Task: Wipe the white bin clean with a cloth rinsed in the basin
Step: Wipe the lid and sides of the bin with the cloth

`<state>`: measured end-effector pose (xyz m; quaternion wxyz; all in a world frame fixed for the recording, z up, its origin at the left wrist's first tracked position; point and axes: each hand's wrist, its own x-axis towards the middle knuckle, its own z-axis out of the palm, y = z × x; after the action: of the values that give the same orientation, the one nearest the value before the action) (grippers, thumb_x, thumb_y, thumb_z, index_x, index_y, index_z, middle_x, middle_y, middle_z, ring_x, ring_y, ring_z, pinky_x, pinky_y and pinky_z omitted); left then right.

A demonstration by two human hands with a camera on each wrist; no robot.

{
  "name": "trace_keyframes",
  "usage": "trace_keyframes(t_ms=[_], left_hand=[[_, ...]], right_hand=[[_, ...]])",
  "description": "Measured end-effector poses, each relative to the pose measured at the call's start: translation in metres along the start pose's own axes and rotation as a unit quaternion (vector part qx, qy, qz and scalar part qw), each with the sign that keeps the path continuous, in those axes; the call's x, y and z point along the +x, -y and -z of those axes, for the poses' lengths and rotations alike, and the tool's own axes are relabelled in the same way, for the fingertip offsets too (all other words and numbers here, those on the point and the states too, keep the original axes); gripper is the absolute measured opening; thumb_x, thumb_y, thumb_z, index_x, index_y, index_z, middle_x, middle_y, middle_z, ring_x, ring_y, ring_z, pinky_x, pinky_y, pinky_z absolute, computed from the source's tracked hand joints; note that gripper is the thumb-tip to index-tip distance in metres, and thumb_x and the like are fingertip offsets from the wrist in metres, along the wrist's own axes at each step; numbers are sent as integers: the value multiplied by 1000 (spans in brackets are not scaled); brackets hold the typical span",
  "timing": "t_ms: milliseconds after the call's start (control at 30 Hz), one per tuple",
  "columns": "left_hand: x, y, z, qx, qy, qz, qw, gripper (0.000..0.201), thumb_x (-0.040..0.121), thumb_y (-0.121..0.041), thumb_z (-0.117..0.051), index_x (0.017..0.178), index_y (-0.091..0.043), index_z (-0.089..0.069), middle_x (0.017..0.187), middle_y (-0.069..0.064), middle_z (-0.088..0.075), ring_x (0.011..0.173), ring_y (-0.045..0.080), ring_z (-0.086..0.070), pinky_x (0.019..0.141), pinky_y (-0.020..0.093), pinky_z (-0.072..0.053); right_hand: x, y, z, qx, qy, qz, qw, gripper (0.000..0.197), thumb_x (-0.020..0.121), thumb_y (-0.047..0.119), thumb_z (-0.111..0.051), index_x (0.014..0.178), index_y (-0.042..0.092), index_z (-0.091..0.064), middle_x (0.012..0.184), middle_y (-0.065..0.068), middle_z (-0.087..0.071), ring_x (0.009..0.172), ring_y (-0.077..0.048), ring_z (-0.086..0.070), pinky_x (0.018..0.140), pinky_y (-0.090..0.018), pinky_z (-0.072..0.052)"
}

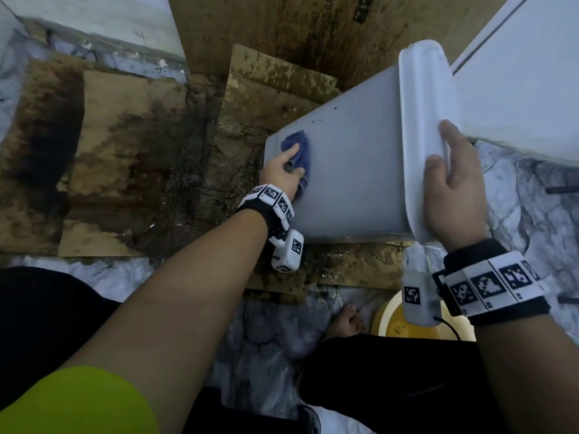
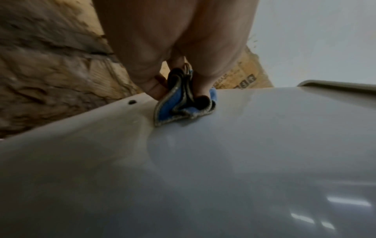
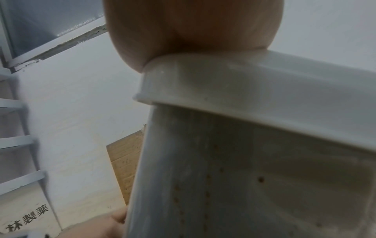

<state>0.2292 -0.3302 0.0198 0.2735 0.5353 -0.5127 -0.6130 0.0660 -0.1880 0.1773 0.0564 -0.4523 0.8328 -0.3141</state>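
The white bin [image 1: 351, 170] lies tilted on its side over wet cardboard, its base to the left and its rim [image 1: 419, 145] to the right. My left hand [image 1: 289, 162] grips a bunched blue cloth [image 1: 300, 150] and presses it on the bin's upper wall near the base edge. In the left wrist view the cloth [image 2: 179, 106] sits folded between thumb and fingers on the bin wall [image 2: 223, 161]. My right hand [image 1: 443, 151] grips the rim, fingers curled over its edge. The right wrist view shows the rim [image 3: 254, 90] under my palm and brown specks on the bin's side.
Stained, wet cardboard sheets [image 1: 131, 158] cover the floor left of and behind the bin. A white cabinet [image 1: 526, 89] stands at the right. A yellow basin [image 1: 391, 324] is partly hidden under my right wrist, beside a bare foot [image 1: 346, 321]. Small dark specks [image 1: 316, 120] dot the bin.
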Motion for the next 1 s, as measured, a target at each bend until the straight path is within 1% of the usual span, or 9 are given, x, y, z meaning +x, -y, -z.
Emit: trace_keyframes(t_ms=[100, 200, 367, 467, 600, 667, 800, 900, 1000], left_hand=[[13, 19, 13, 8, -12, 36, 999, 52, 87, -3, -64, 136, -16, -54, 136, 8, -56, 120, 24, -55, 105, 30, -42], [28, 34, 26, 35, -17, 58, 998, 51, 87, 2, -62, 136, -11, -54, 135, 11, -56, 118, 26, -56, 97, 21, -41], [45, 43, 35, 87, -16, 70, 994, 51, 87, 2, -58, 135, -16, -56, 132, 10, -59, 112, 24, -59, 82, 14, -39], [48, 46, 37, 102, -32, 77, 991, 51, 87, 2, -53, 135, -15, -56, 133, 11, -58, 114, 27, -58, 84, 16, -40], [47, 62, 43, 115, -18, 96, 989, 52, 86, 1, -52, 136, -11, -55, 136, 14, -55, 118, 30, -56, 100, 28, -45], [46, 68, 47, 109, -10, 98, 989, 52, 86, 3, -53, 136, -11, -54, 138, 13, -53, 120, 29, -55, 99, 24, -44], [43, 72, 55, 166, 16, 94, 981, 49, 84, 2, -56, 132, -11, -58, 131, 12, -59, 116, 29, -58, 94, 21, -44], [40, 66, 65, 210, 53, 108, 970, 44, 86, 4, -56, 129, -4, -60, 132, 14, -58, 119, 30, -56, 91, 18, -40], [43, 42, 73, 237, 91, 119, 960, 32, 89, 4, -55, 120, 2, -64, 110, 15, -64, 116, 33, -57, 78, 15, -43]], right_hand=[[1, -3, 0, 3, 2, -2, 1000, 48, 98, 26, -36, 146, 22, -37, 147, 6, -38, 137, -6, -33, 114, -25, -24], [0, -7, 0, 21, 2, -3, 1000, 49, 97, 29, -37, 146, 25, -37, 141, 17, -36, 136, -3, -32, 115, -27, -25], [0, -7, -1, 20, 1, -8, 1000, 47, 99, 26, -38, 146, 25, -38, 139, 21, -34, 131, 5, -31, 110, -16, -22], [0, -4, -2, 16, 0, 1, 1000, 47, 99, 25, -39, 145, 25, -38, 138, 22, -34, 130, 7, -30, 108, -13, -21], [0, -5, -2, 12, 5, 2, 1000, 47, 99, 26, -38, 146, 25, -37, 139, 22, -33, 131, 7, -29, 107, -9, -19], [1, -7, -1, 11, 4, -2, 1000, 48, 99, 25, -38, 146, 25, -37, 139, 22, -33, 130, 8, -28, 104, -3, -17], [1, -6, 0, 5, 6, -9, 1000, 47, 99, 24, -38, 146, 25, -37, 138, 21, -32, 130, 6, -28, 109, -15, -20], [1, -1, -1, -9, -1, 7, 1000, 47, 98, 25, -39, 146, 25, -37, 142, 13, -37, 133, -2, -31, 114, -25, -23], [1, 3, -1, -10, 0, 7, 1000, 47, 99, 23, -39, 146, 22, -38, 147, 1, -39, 137, -12, -34, 115, -29, -24]])
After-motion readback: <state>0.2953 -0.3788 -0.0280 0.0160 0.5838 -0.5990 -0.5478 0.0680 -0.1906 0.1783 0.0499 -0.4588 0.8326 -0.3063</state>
